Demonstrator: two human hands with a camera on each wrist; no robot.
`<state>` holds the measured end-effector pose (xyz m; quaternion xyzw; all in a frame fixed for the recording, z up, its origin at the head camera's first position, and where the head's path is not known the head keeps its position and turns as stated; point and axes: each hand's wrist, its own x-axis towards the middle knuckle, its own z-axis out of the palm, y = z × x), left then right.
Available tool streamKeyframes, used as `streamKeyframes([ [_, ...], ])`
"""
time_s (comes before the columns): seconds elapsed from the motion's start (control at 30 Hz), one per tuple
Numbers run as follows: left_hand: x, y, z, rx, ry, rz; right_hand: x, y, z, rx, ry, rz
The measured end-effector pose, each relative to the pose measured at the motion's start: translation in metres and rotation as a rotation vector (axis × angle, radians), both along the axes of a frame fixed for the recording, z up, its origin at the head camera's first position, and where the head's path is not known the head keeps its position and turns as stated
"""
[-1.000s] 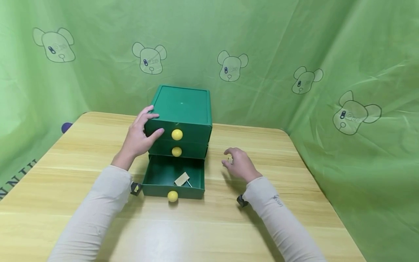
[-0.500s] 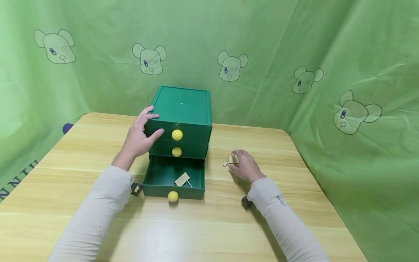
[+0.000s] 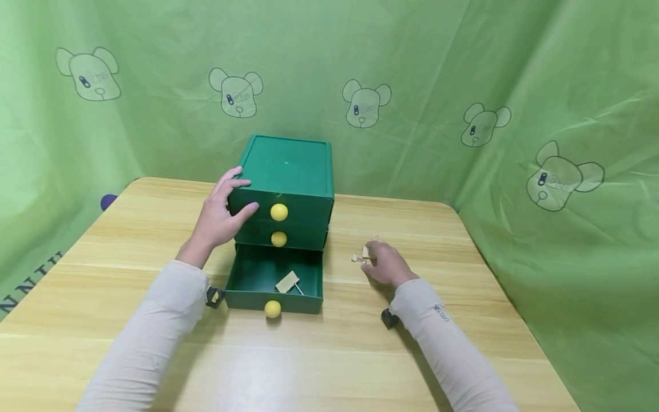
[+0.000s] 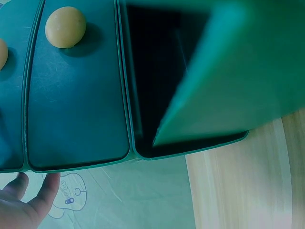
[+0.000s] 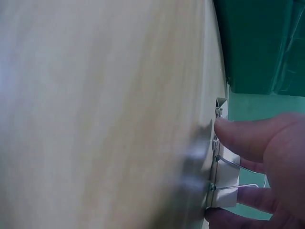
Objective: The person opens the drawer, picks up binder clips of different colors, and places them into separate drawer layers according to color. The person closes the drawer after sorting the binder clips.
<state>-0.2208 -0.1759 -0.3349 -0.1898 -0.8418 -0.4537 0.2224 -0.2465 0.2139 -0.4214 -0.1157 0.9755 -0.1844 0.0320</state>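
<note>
A green drawer unit with yellow ball knobs stands at mid-table. Its bottom drawer is pulled out, and a gold binder clip lies inside. My left hand rests against the unit's upper left front corner, thumb across the front, fingers along the top edge. To the right of the unit, my right hand has thumb and fingers around a larger binder clip, partly hidden in the head view. Beside the thumb, a smaller binder clip lies on the table.
The wooden table reaches back to a green curtain printed with bear heads, which also runs along both sides. A purple round shape shows beyond the table's left edge. The open drawer juts forward between my arms.
My right hand has drawn back slightly rightward, baring the small clip, and its fingers have closed in on the larger clip. The left hand, the drawer and the clip inside have stayed put.
</note>
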Motion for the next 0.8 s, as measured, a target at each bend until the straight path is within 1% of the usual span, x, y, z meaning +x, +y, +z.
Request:
streamKeyframes([
  [0.43,0.0007,0.0007,0.0009,0.002,0.003,-0.002,0.0029,-0.0014,0.0014,-0.016,0.041,-0.04],
  [0.8,0.0001,0.0007,0.0006,0.006,0.002,0.001,0.0055,-0.001,0.0048,-0.022,0.081,-0.045],
])
